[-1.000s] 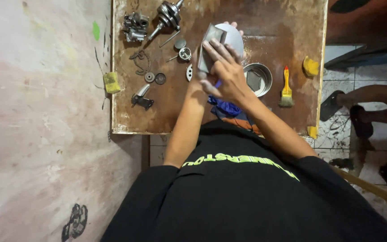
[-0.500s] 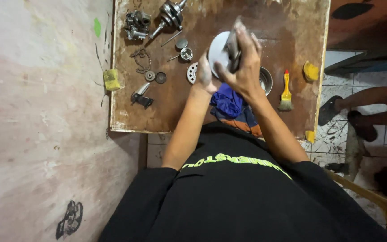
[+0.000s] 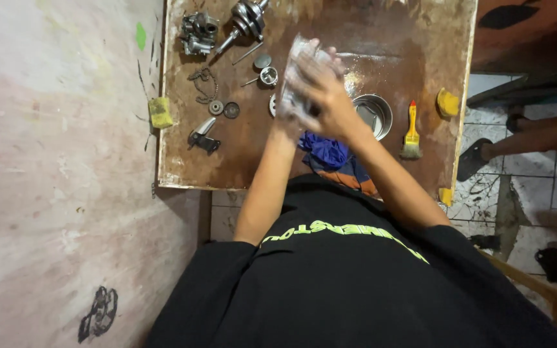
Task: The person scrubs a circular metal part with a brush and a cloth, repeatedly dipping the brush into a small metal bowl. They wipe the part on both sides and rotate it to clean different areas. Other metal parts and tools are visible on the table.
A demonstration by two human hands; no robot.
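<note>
I am clamping my right hand [image 3: 320,96] on the grey sheet [image 3: 294,80] above the metal bowl [image 3: 374,115]; my left hand is hidden behind it, grip unclear. The sheet may be slipping into that bowl.

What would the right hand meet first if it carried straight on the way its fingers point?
Probably the grey part that the right hand already presses on; beyond that, bare board. Motion blur leaves depth unclear.

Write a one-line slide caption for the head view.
Both hands work a grey pad against a round metal part above a stained wooden table strewn with engine parts, a metal bowl alongside.
</note>
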